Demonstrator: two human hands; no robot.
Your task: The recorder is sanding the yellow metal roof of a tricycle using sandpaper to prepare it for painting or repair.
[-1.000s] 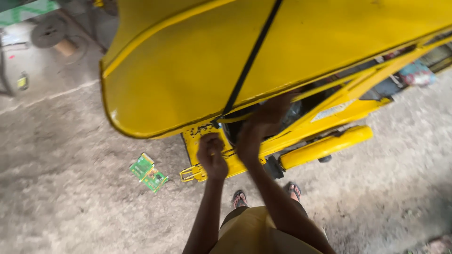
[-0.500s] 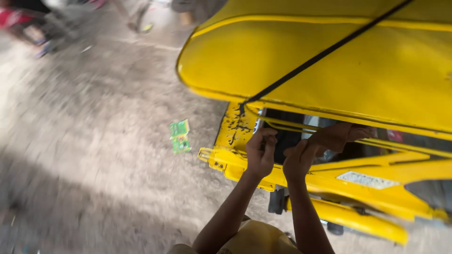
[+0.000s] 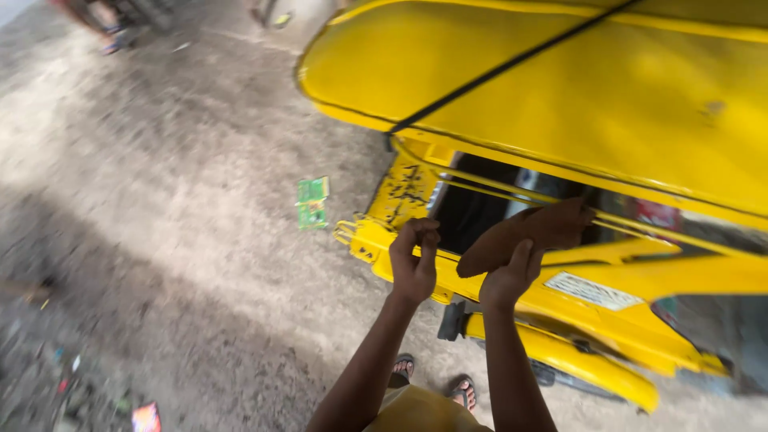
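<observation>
While the left hand (image 3: pixel 414 268) pinches shut on nothing I can make out, the right hand (image 3: pixel 509 278) grips a brown floppy cloth (image 3: pixel 524 232) mid-frame, raised toward the yellow metal vehicle body (image 3: pixel 592 96), apparently for wiping.

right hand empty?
No. The right hand grips a brown cloth-like piece held up against the yellow vehicle.

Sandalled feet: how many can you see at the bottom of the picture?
2. The left sandalled foot shows beside the left forearm; the right sandalled foot lies between the two forearms, near the yellow vehicle. Both are partly hidden by clothing.
</observation>
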